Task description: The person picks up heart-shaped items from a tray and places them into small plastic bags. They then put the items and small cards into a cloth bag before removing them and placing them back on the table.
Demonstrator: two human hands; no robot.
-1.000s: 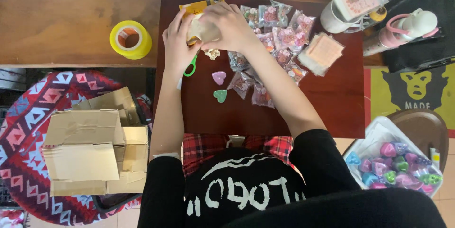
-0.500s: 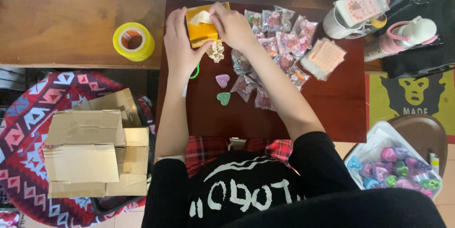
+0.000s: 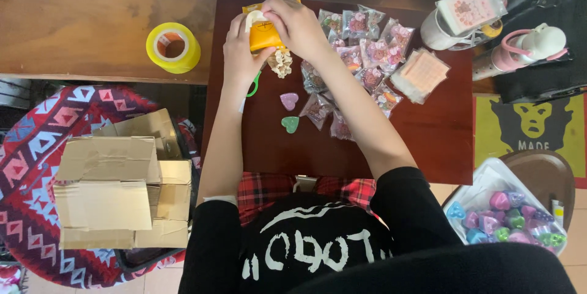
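While both hands work at the far-left corner of the dark table (image 3: 428, 141), the left hand (image 3: 239, 55) is clamped around a small orange packet (image 3: 264, 36) and the right hand (image 3: 299, 25) pinches its top. A heap of filled clear bags (image 3: 361, 49) already lies along the far edge, and two loose hearts, pink (image 3: 288, 100) and green (image 3: 290, 124), sit unbagged near the table's middle. More coloured hearts wait in a white tray (image 3: 483, 187) off the right side.

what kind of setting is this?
Likely a home craft-packing spot: a dark wooden table piled with small clear packets, a yellow tape roll, and open cardboard boxes beside it.
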